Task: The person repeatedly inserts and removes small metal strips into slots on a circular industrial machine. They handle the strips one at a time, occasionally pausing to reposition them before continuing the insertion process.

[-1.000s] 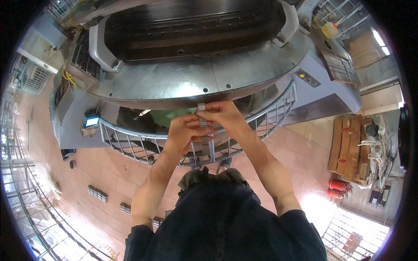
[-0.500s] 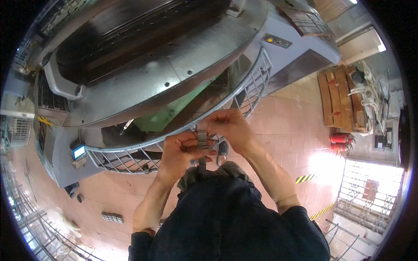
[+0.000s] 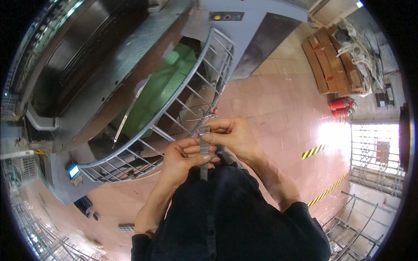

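1. Grey, metal-looking pieces make up a narrow strip (image 3: 203, 148) between the two hands, in front of the torso; whether they are joined or merely lined up cannot be told.
2. The left hand (image 3: 178, 163) is partly curled round the strip, fingers seemingly behind, thumb across the front; the lower end sticks out below. An even, light hold there should stop the pieces from fanning out.
3. The right hand (image 3: 237, 137) is nearly closed, thumb and fingers pinching the upper end. Small fingertip moves would suit this better than wrist pulls, with the left hand bearing the length.
4. Dark clothing (image 3: 252, 213) lies close below; holding the lower end clear of it seems wise.
5. Beyond the hands curves a metal railing (image 3: 173, 101), then the large machine (image 3: 113, 82). Holding the strip away from the railing would lessen knocks.
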{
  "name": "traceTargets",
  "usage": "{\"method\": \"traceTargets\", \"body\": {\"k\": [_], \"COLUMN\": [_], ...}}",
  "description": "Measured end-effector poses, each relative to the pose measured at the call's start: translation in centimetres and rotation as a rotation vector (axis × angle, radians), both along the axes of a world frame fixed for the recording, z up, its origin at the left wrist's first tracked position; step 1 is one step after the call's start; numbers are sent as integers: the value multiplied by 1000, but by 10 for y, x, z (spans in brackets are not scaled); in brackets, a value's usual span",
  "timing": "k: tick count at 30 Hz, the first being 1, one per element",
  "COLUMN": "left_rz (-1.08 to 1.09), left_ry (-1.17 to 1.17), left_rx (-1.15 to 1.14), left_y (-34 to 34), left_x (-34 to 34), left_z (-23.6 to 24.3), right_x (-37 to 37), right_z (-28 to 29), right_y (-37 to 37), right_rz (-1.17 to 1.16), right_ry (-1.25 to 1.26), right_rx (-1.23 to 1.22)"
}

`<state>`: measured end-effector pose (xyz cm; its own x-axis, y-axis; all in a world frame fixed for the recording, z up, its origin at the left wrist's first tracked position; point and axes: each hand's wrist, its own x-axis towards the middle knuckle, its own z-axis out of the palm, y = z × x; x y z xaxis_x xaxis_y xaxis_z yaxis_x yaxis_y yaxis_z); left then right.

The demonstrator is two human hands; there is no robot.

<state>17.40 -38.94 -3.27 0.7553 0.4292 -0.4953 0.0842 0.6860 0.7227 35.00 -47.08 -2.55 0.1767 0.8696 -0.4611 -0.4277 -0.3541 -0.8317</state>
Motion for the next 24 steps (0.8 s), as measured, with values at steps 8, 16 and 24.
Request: {"method": "traceTargets", "body": {"k": [8, 16, 24], "left_rz": [-121, -183, -174], "left_ry": [35, 49, 54], "left_rx": [13, -23, -34], "left_y": [-34, -51, -57], "left_x": [56, 84, 91], "left_z": [-2, 0, 1], "right_x": [42, 62, 66], "right_z": [-6, -17, -20], "right_y": [-49, -73, -76], "right_rz": [-115, -179, -172], "right_ry": [19, 22, 28], "right_rx": [-30, -9, -16]}}
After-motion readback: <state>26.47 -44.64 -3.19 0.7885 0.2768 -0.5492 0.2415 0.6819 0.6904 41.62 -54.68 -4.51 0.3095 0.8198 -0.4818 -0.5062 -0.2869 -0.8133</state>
